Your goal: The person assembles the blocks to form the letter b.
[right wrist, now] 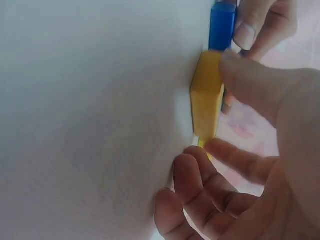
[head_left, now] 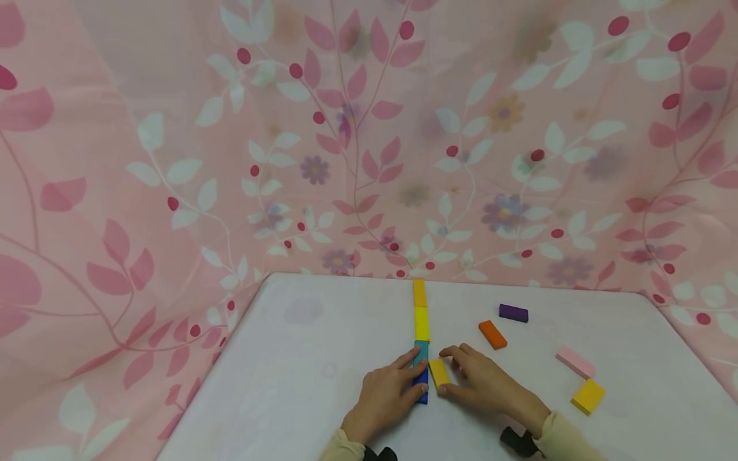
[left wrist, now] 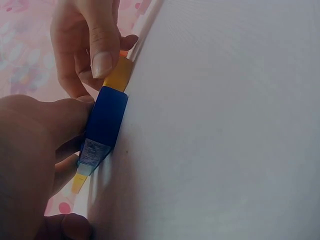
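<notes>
Now we pinch yellow block (head_left: 439,373) at ends, likely good spot, with right hand (head_left: 485,382); left hand (head_left: 387,394) rests loosely on blue block (left wrist: 106,114). Yellow block probably light, hard.

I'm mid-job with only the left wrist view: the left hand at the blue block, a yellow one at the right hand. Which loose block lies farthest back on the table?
Observer: The purple block, beyond the right hand.
Operator: And the loose one nearest the front?
Observer: A yellow block, next to a pink block.
Operator: Where does the row at the left hand end?
Observer: At an orange-yellow block by the table's back edge.
</notes>
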Tool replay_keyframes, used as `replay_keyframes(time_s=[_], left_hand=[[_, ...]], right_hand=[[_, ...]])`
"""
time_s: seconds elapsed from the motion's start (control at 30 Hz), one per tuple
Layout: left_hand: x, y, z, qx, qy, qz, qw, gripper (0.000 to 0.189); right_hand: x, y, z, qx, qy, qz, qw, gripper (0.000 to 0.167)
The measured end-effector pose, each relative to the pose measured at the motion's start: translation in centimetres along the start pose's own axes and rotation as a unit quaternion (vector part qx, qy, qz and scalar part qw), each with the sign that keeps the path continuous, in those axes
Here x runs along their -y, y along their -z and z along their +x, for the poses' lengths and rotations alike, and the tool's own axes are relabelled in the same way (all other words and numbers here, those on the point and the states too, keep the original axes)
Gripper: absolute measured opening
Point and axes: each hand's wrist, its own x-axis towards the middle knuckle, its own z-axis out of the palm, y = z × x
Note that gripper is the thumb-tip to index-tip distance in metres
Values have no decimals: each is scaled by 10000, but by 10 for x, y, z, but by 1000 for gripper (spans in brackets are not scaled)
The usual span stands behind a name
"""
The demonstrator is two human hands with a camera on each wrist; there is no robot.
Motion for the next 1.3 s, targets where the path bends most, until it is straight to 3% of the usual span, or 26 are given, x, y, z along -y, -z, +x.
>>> replay_keyframes(time_s=[0.23,0.53,0.97,1.3], left_hand=[[0,0,0,125,98,-28,9999,46],[-1,0,1,112,123,-58,9998,46],[0,0,0,161,187,-111,9996,46],[0,0,0,129,145,-42,9998,46]], right_hand=[[-3,6,3,129,-110,254,9995,55],[-12,12,13,-96,-777,192,9967,52],[-29,17,38,-630,-690,92,9956,30],[-35,12,50,-1026,-371,-68,9940,30]])
